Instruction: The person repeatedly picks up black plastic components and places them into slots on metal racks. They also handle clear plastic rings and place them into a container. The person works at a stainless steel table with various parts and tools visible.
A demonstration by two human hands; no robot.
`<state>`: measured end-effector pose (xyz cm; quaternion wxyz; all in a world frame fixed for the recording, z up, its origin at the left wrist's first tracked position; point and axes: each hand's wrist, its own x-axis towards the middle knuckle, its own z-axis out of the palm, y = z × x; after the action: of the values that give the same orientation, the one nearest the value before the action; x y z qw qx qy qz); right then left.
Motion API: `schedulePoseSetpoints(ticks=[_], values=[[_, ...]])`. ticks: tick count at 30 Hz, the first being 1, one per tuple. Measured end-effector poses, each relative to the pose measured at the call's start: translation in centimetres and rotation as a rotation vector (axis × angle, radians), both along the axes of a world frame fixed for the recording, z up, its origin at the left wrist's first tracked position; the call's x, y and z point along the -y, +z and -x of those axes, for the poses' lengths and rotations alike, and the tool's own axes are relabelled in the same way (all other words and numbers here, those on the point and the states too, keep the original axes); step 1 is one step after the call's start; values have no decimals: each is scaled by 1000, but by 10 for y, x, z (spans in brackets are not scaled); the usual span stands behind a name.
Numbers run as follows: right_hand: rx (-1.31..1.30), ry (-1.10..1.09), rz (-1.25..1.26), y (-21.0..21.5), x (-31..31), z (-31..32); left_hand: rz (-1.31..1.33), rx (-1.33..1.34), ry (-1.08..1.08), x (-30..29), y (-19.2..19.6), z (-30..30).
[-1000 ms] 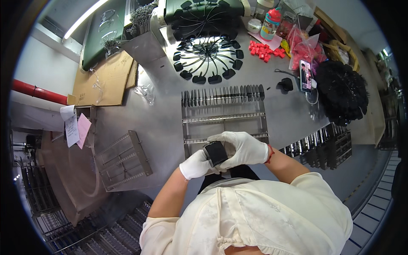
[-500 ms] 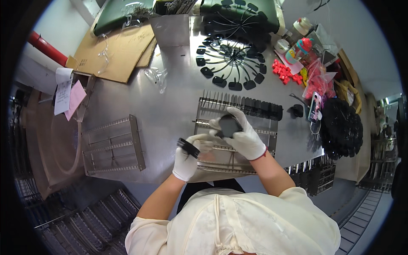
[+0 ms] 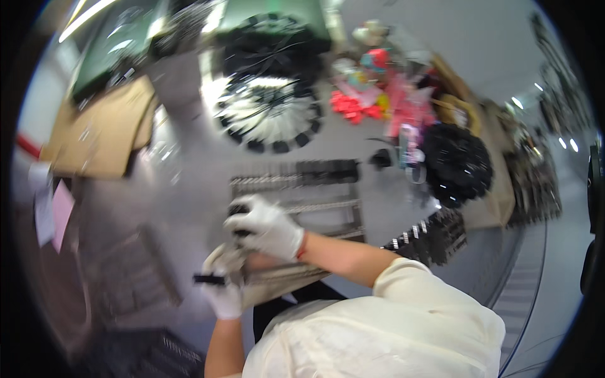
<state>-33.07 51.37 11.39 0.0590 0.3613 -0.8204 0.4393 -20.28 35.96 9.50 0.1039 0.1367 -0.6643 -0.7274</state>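
Note:
My left hand (image 3: 222, 285), in a white glove, is closed on a small stack of thin black pieces (image 3: 210, 279) near the table's front edge. Just beyond it, my white-gloved right hand (image 3: 270, 230) is closed round a dark flat piece (image 3: 239, 209), mostly covered by the fingers. Both hands are over the left part of a slotted metal rack (image 3: 328, 206). Along the rack's far rail stands a row of black flat pieces (image 3: 329, 170). Motion blur hides finer detail.
Black paddle-shaped parts on thin stems (image 3: 254, 146) lie in a ring farther back. Cardboard (image 3: 97, 132) rests at the far left, and another metal rack (image 3: 135, 277) nearer. To the right are red pieces (image 3: 355, 107), a phone (image 3: 408, 145) and a black heap (image 3: 457, 167).
The whole view has swung, so the table's things now appear farther left. My right hand has turned, and the dark piece in it is now mostly hidden. My left hand still grips its stack.

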Motion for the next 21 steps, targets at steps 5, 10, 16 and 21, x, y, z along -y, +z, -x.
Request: schedulePoseSetpoints(ticks=[5,10,16,21], values=[[-9,-46,9,-18,-27,-1,12,125,124,9,-9,-10],[-65,-96,-110,-12,-60,-4,51,134,101,12,-4,-12],[28,-68,-204,2,-96,-3,33,104,109,13,-8,-14],[-169,-80,-358,8,-125,1,201,41,70,23,1,-10]])
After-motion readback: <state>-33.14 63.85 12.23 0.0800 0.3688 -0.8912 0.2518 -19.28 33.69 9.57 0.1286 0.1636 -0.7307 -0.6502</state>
